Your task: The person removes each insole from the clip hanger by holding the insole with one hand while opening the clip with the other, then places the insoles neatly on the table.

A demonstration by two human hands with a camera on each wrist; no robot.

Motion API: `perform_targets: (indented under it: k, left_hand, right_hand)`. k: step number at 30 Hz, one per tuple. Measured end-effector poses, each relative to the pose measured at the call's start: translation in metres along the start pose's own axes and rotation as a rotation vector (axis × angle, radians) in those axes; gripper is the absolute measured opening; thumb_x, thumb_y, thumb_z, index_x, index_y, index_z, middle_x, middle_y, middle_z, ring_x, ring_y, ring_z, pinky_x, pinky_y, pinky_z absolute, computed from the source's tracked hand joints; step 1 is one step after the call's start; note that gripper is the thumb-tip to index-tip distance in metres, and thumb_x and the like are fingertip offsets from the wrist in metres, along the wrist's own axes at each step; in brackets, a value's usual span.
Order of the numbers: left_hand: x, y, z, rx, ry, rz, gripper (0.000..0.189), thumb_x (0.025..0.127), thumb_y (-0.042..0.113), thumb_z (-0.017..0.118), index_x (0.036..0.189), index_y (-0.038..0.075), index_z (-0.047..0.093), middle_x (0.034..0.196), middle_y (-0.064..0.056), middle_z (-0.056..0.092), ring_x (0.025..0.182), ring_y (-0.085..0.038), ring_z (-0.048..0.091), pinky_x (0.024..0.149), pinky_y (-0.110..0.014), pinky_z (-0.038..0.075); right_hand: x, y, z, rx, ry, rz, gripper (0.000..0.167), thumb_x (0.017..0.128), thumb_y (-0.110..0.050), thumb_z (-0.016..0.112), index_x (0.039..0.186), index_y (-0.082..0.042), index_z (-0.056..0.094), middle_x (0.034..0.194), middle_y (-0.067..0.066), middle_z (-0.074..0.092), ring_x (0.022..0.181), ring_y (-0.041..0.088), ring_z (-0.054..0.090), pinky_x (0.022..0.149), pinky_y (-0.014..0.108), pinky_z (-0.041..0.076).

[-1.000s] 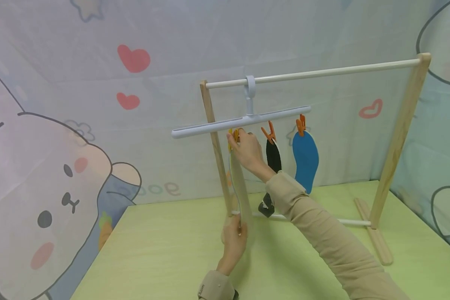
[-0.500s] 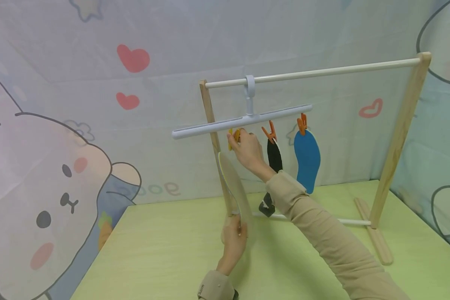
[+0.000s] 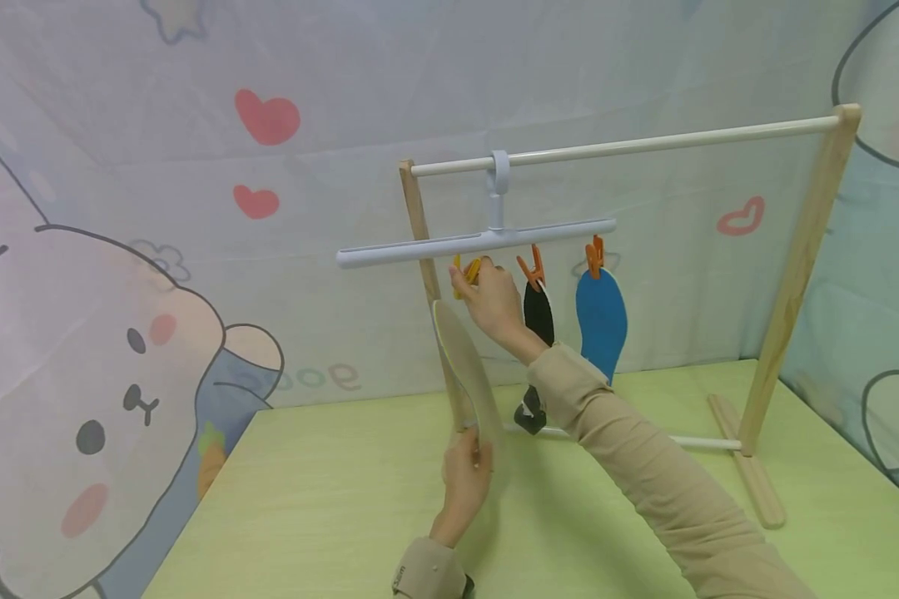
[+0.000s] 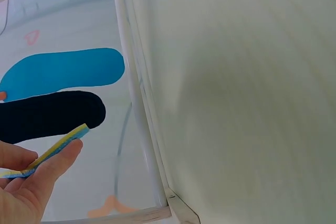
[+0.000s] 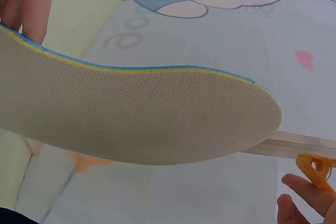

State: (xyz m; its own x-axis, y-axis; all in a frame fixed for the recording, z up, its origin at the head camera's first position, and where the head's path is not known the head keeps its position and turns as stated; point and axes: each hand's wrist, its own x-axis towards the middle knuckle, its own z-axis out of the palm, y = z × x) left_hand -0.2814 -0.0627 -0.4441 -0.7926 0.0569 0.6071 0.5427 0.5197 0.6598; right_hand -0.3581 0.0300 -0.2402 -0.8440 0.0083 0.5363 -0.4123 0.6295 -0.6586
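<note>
My left hand pinches the lower end of a beige insole, held up on end below the hanger. A blue and yellow edge shows on this insole in the right wrist view. Its upper tip leans left, apart from the yellow clothespin above it. My right hand pinches that clothespin just under the white hanger. To the right, a black insole and a blue insole hang from orange clothespins, the black one partly behind my right arm.
The hanger hooks over the white rod of a wooden-legged rack. The rack stands on a pale green table. Behind it hangs a printed cloth with cartoon figures and hearts.
The beige insole's top has come away from the yellow clothespin and tipped left. The hanger has turned slightly, its right end dropping a little with the hanging insoles.
</note>
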Motion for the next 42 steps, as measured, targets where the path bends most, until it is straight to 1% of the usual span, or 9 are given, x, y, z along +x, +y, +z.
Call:
perform_targets:
  k: [3, 6, 12, 19, 26, 29, 35, 39, 42]
  left_hand:
    - [0.0012, 0.0005, -0.0006, 0.016, -0.007, -0.007, 0.011, 0.084, -0.004, 0.053, 0.074, 0.000, 0.049, 0.078, -0.019, 0.063, 0.071, -0.030, 0.066, 0.058, -0.021, 0.055]
    - [0.0013, 0.0008, -0.0008, -0.016, -0.020, -0.017, 0.012, 0.084, -0.005, 0.052, 0.074, -0.001, 0.048, 0.079, -0.020, 0.062, 0.072, -0.032, 0.066, 0.058, -0.020, 0.055]
    - [0.0013, 0.0001, -0.0008, -0.065, -0.032, -0.023, 0.008, 0.085, -0.006, 0.050, 0.078, -0.003, 0.050, 0.082, -0.023, 0.062, 0.074, -0.033, 0.066, 0.056, -0.015, 0.053]
    - [0.0016, -0.0004, -0.0016, -0.118, -0.040, -0.019, 0.004, 0.085, -0.007, 0.048, 0.086, -0.007, 0.053, 0.090, -0.027, 0.062, 0.077, -0.035, 0.065, 0.058, -0.015, 0.053]
    - [0.0030, 0.0026, -0.0023, -0.135, -0.049, -0.023, 0.005, 0.085, -0.008, 0.048, 0.081, -0.007, 0.051, 0.083, -0.026, 0.062, 0.075, -0.036, 0.065, 0.057, -0.014, 0.053]
    - [0.0036, 0.0031, -0.0027, -0.143, -0.054, -0.019, 0.006, 0.085, -0.008, 0.047, 0.080, -0.007, 0.050, 0.083, -0.027, 0.062, 0.076, -0.037, 0.065, 0.056, -0.014, 0.053]
    - [0.0035, 0.0035, -0.0029, -0.144, -0.056, -0.012, 0.004, 0.085, -0.008, 0.047, 0.085, -0.008, 0.051, 0.088, -0.029, 0.063, 0.077, -0.038, 0.065, 0.056, -0.015, 0.053]
    - [0.0032, 0.0031, -0.0029, -0.154, -0.060, -0.013, 0.007, 0.086, -0.007, 0.047, 0.089, -0.010, 0.052, 0.090, -0.030, 0.063, 0.077, -0.038, 0.065, 0.055, -0.014, 0.053]
    - [0.0028, 0.0024, -0.0027, -0.155, -0.064, -0.012, 0.006, 0.086, -0.008, 0.047, 0.089, -0.010, 0.052, 0.089, -0.030, 0.063, 0.076, -0.038, 0.065, 0.055, -0.013, 0.052]
  right_hand:
    - [-0.0006, -0.0004, 0.0004, 0.011, 0.011, -0.012, 0.042, 0.091, -0.042, 0.044, 0.096, -0.001, 0.054, 0.088, 0.013, 0.064, 0.069, 0.022, 0.059, 0.050, 0.024, 0.045]
    - [-0.0004, -0.0001, 0.0008, 0.017, 0.016, -0.023, 0.042, 0.091, -0.041, 0.045, 0.097, 0.000, 0.054, 0.089, 0.014, 0.064, 0.075, 0.024, 0.062, 0.053, 0.026, 0.048]
    - [0.0001, 0.0014, 0.0021, 0.020, 0.030, -0.035, 0.042, 0.090, -0.040, 0.047, 0.100, 0.000, 0.053, 0.092, 0.015, 0.063, 0.081, 0.026, 0.062, 0.055, 0.029, 0.050]
    - [-0.0001, 0.0028, 0.0045, 0.065, 0.042, -0.071, 0.038, 0.089, -0.037, 0.051, 0.101, 0.000, 0.048, 0.103, 0.020, 0.062, 0.098, 0.031, 0.061, 0.067, 0.037, 0.054]
    - [0.0020, 0.0009, 0.0039, 0.060, 0.073, -0.128, 0.038, 0.088, -0.032, 0.053, 0.108, 0.001, 0.046, 0.104, 0.021, 0.062, 0.098, 0.030, 0.062, 0.067, 0.038, 0.055]
    - [0.0028, -0.0001, 0.0032, 0.044, 0.081, -0.129, 0.041, 0.088, -0.032, 0.055, 0.111, 0.000, 0.045, 0.106, 0.020, 0.061, 0.099, 0.029, 0.061, 0.066, 0.037, 0.054]
    - [0.0036, -0.0013, 0.0018, -0.070, 0.102, -0.119, 0.042, 0.085, -0.034, 0.058, 0.112, -0.004, 0.046, 0.106, 0.019, 0.060, 0.094, 0.029, 0.059, 0.060, 0.036, 0.050]
    - [0.0041, -0.0003, 0.0009, -0.178, 0.108, -0.133, 0.046, 0.084, -0.038, 0.058, 0.113, -0.004, 0.045, 0.094, 0.017, 0.060, 0.083, 0.028, 0.057, 0.055, 0.034, 0.048]
    - [0.0042, 0.0019, 0.0006, -0.262, 0.139, -0.190, 0.046, 0.083, -0.040, 0.059, 0.109, -0.003, 0.047, 0.085, 0.015, 0.063, 0.080, 0.028, 0.055, 0.048, 0.033, 0.046]
